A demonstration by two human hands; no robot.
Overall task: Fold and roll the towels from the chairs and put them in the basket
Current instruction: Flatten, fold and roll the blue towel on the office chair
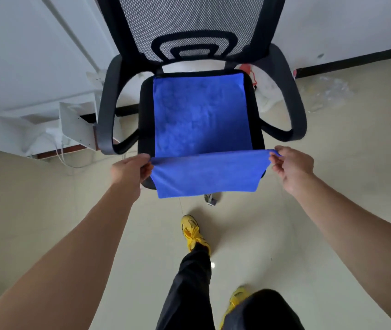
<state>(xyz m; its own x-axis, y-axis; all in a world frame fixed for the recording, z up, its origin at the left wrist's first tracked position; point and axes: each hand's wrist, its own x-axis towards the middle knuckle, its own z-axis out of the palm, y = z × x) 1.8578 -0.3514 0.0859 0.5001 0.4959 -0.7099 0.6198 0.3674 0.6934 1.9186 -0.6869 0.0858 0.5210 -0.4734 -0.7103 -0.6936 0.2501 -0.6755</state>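
Both hands are on the blue towel (201,120). Your left hand (130,171) pinches one corner of the stretched edge and your right hand (292,166) pinches the other, thumb against fingertips, with cloth in each pinch. The edge runs taut straight across between the two grips. Beyond the grip the rest of the towel lies flat on the chair seat (145,115) and reaches nearly to the backrest (189,20). On your side of the grip a band of cloth droops over the seat front. I can't tell whether that band is a loose flap or the sag of a fold already started. The key relation is that the towel's long axis points directly away from the grip line, toward the backrest, and the held edge is the short side. Neither hand is nearer, as they sit level and symmetric either side of the seat. My read is that the next move is a fold along that long axis, both pinches travelling together away from you to meet the far edge. Keep the tension even or the corners will land skewed. The armrests flank the path just outside each hand. The basket isn't in view, so plan on turning afterwards.
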